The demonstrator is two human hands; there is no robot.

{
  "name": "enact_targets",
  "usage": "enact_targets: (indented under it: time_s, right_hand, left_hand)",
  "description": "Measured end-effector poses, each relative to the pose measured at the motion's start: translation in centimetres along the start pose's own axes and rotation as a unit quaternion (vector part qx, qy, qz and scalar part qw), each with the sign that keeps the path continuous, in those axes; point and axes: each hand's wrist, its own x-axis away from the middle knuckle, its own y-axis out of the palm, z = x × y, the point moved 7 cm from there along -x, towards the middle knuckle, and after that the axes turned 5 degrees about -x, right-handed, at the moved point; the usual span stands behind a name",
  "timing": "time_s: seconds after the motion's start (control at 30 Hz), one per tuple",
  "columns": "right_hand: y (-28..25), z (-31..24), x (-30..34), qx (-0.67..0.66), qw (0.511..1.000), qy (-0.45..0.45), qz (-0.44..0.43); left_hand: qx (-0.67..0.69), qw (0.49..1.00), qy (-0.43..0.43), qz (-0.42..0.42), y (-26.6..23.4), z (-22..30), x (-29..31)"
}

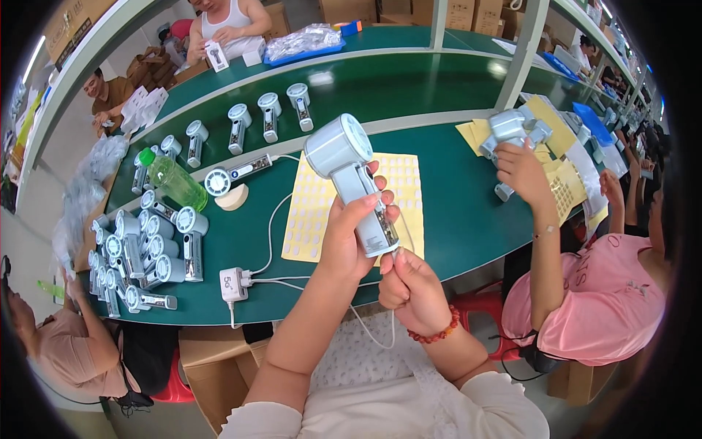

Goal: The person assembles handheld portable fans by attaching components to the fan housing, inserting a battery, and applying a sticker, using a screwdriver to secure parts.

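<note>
The left hand [349,228] is closed around the handle of a pale blue fan [349,180], and the fan is tilted, with its round head toward the upper left. The right hand [415,293] is just below, its fingertips pinched on a white cable [393,322] at the lower end of the handle; whether the plug is fully inside, I cannot tell, because the fingers cover it. The fan is held above the green counter [468,208], in front of a yellow sheet [311,212] with white stickers. To the left of the sheet there is a white charger [234,284], from which several cables go out. Farther left lies a pile of similar fans [170,268], and just behind it a green bottle [175,181]. On the right side, a co-worker in a pink shirt [592,300] reaches to other fans [508,126].
</note>
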Motion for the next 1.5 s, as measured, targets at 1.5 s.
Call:
enact_targets:
  time_s: [1.5]
  right_hand:
    - [1.3, -6.1, -5.2, 0.582, 0.761, -0.285, 0.041]
  left_hand:
    - [-0.474, 0.851, 0.018, 0.224, -8.2, 4.9, -14.5]
